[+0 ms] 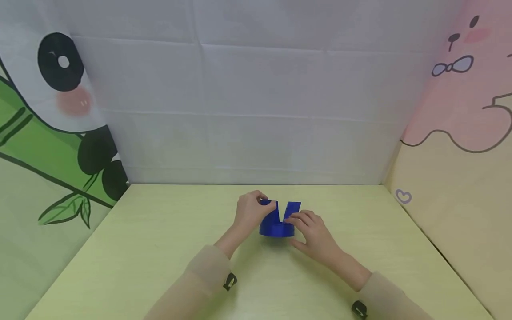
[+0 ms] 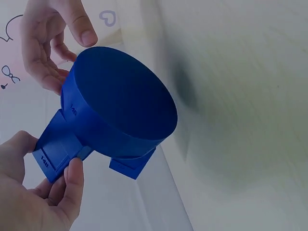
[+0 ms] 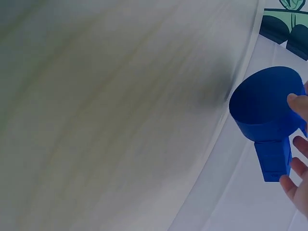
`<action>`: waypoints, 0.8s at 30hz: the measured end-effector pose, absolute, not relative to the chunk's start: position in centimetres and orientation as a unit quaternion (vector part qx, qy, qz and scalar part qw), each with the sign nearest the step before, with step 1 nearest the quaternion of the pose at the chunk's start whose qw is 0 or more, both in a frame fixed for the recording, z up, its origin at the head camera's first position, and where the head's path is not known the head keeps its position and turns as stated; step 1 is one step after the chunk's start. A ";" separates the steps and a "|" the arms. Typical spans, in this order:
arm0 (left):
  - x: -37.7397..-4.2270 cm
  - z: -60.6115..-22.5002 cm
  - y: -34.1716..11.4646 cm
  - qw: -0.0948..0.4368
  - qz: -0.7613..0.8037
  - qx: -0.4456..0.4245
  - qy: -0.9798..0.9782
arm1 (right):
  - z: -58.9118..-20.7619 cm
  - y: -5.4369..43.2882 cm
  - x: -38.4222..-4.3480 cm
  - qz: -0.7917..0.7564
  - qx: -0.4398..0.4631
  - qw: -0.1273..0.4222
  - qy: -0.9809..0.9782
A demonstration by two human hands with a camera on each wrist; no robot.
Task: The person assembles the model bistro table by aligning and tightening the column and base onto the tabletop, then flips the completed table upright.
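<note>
A blue plastic piece with a round, drum-like base (image 1: 277, 230) and flat tabs standing up from it is held above the table (image 1: 168, 266). My left hand (image 1: 251, 210) pinches the left tab (image 2: 54, 147) between thumb and fingers; small raised digits show near its end. The right tab (image 1: 292, 210) leans outward. My right hand (image 1: 316, 233) is at the right side of the base, fingertips at its upper edge and thumb spread apart below. In the right wrist view, the right thumb (image 3: 299, 103) overlaps the base's edge, with the other fingers spread near a tab.
A pale cloth wall (image 1: 256, 111) stands behind the table. Printed cloths with a panda (image 1: 62, 62) on the left and a pink animal (image 1: 460, 102) on the right close in the sides. A soft shadow (image 2: 185, 86) lies on the tabletop under the piece.
</note>
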State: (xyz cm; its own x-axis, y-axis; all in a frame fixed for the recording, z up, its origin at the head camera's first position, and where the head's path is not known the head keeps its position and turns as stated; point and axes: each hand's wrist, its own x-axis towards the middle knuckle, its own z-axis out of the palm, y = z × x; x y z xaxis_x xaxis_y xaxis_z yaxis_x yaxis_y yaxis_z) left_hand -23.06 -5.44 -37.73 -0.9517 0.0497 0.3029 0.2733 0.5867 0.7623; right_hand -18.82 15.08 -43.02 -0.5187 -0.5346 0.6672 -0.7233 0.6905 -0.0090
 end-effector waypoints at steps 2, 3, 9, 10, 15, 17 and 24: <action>-23.1 -37.5 -5.5 0.125 -0.449 -0.087 -0.880 | -43.0 15.0 -18.8 0.147 0.362 0.327 -0.861; -23.1 -37.3 -5.5 0.123 -0.452 -0.086 -0.879 | -42.9 14.9 -18.8 0.150 0.360 0.328 -0.861; -22.8 -36.5 -5.6 0.102 -0.464 -0.076 -0.877 | -42.1 14.8 -18.3 0.183 0.369 0.329 -0.850; -22.8 -36.4 -5.6 0.097 -0.466 -0.075 -0.876 | -41.9 14.8 -18.2 0.189 0.371 0.327 -0.849; -22.4 -35.7 -6.2 0.096 -0.462 -0.099 -0.876 | -40.7 14.9 -17.3 0.263 0.358 0.272 -0.854; -22.0 -35.4 -6.8 0.095 -0.456 -0.127 -0.876 | -40.2 15.0 -16.9 0.317 0.337 0.226 -0.857; -20.2 -36.3 -8.9 0.062 -0.397 -0.259 -0.878 | -38.8 16.0 -16.5 0.417 0.241 0.112 -0.869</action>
